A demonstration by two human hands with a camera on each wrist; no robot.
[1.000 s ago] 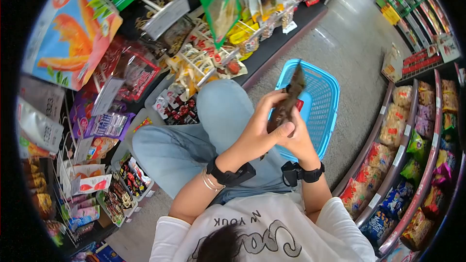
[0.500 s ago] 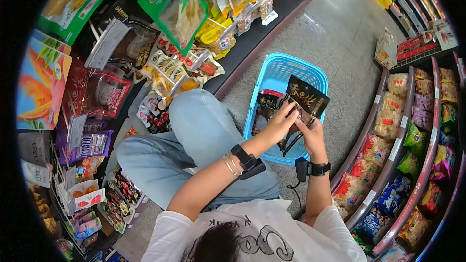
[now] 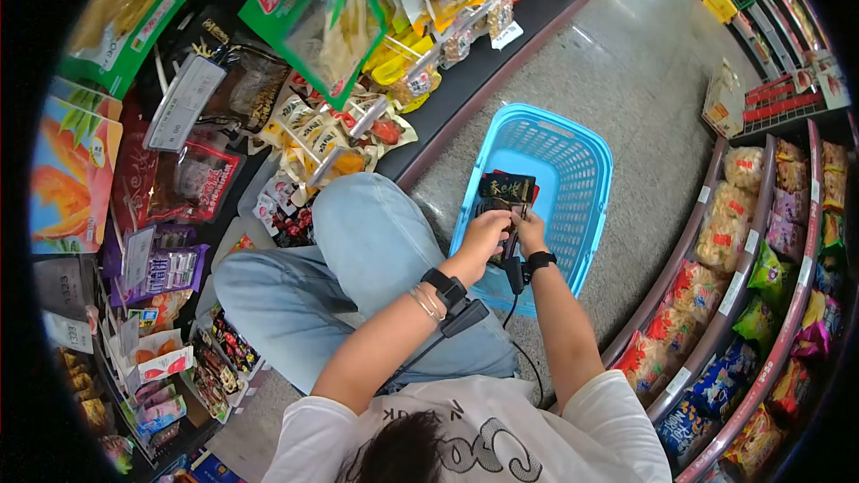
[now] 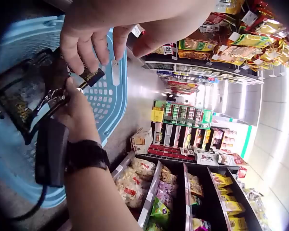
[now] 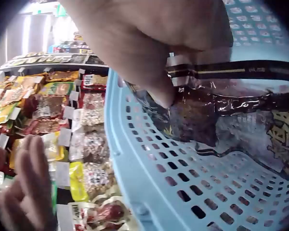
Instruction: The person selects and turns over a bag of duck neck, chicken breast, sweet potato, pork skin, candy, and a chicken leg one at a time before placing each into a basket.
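Observation:
In the head view, my right hand point(image 3: 531, 234) is low inside the blue basket point(image 3: 586, 241), at a dark package with gold lettering point(image 3: 506, 188). The right wrist view shows my right hand point(image 5: 149, 43) gripping the clear-and-black package point(image 5: 192, 118), thumb against its film. My left hand point(image 3: 486, 237) is close beside it. In the left wrist view my left hand point(image 4: 130, 29) has loosely bent, spread fingers above the package; contact is unclear. The right wrist view shows the left hand point(image 5: 26, 187) apart from the package, its fingers relaxed.
Hanging snack packets point(image 3: 322, 36) and a low shelf edge point(image 3: 501, 72) line the left. Racks of bagged snacks point(image 3: 725, 233) curve along the right. Grey floor point(image 3: 644, 152) lies between them. Bent legs in jeans point(image 3: 376, 233) are beside the basket, and a black cable point(image 3: 535, 367) hangs near the right forearm.
The raised package has gone down into the basket with my right hand. My left hand, on the package earlier, has moved down and left and now appears apart from it.

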